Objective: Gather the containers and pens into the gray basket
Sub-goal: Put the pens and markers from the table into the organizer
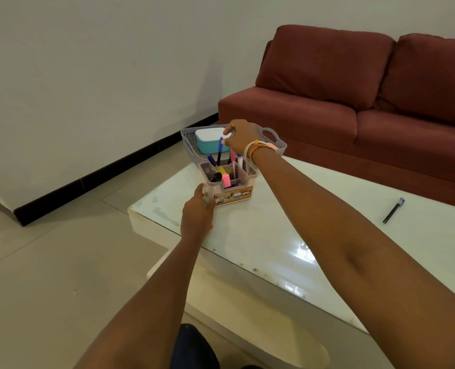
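A gray basket (pixel 277 144) stands at the table's far corner, and a teal container with a white lid (pixel 207 141) sits inside it. Just in front of it is a beige organizer (pixel 235 195) with several pens and highlighters standing in its compartments. My left hand (pixel 197 216) grips the organizer's near left corner. My right hand (pixel 241 139) hovers over the organizer, its thumb and fingertips pinching the top of a blue-capped pen (pixel 220 150) that stands upright in it. A black pen with a blue cap (pixel 394 210) lies alone on the table at the right.
The low white table has a glossy glass top (pixel 287 235), and its near edge runs diagonally. A dark red sofa (pixel 354 102) stands close behind the table and basket. Tiled floor and a white wall with black skirting are to the left.
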Available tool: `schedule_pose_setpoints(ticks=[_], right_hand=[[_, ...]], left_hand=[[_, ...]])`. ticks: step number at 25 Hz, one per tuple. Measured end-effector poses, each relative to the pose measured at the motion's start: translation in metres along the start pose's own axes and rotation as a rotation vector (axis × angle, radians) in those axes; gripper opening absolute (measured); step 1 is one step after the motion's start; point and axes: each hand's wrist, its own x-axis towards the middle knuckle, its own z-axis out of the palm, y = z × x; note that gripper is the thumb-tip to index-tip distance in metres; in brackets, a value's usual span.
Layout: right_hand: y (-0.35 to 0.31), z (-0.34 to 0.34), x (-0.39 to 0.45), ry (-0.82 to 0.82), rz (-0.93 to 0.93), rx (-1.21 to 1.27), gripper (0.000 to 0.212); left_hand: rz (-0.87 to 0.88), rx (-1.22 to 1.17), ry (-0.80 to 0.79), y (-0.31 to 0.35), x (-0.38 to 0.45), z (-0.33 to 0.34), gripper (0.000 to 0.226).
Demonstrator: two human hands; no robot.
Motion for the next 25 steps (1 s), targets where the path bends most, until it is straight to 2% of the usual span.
schedule_pose_setpoints(ticks=[2,5,8,11,14,17,19,22,25], right_hand=[[0.003,0.006,-0.002,-0.016,0.037,0.019,0.023],[0.017,0.004,-0.023,0.042,0.064,0.043,0.019],[0.051,-0.004,-0.061,0.13,0.125,0.063,0.018],[0.104,-0.015,-0.101,0.177,0.242,-0.005,0.019],[0.159,-0.032,-0.138,0.248,0.398,-0.148,0.024],[0.209,-0.06,-0.161,0.432,0.583,-0.399,0.027],[0.241,-0.081,-0.169,0.534,0.769,-0.473,0.036],[0.279,-0.11,-0.173,0.512,1.04,-0.306,0.058],[0.305,-0.121,-0.173,0.393,1.057,-0.226,0.053]], left_hand=[[-0.007,-0.023,0.006,0.002,-0.001,-0.001,0.045],[0.01,0.017,0.04,0.001,-0.008,0.0,0.029],[0.228,0.204,0.075,-0.001,-0.017,0.004,0.025],[0.542,0.464,-0.118,0.015,-0.032,0.021,0.026],[0.604,0.428,-0.266,0.05,-0.05,0.062,0.024],[0.686,0.437,-0.314,0.081,-0.077,0.121,0.029],[0.744,0.469,-0.325,0.092,-0.08,0.148,0.03],[0.729,0.413,-0.379,0.097,-0.056,0.159,0.031],[0.704,0.385,-0.348,0.095,-0.038,0.166,0.03]])
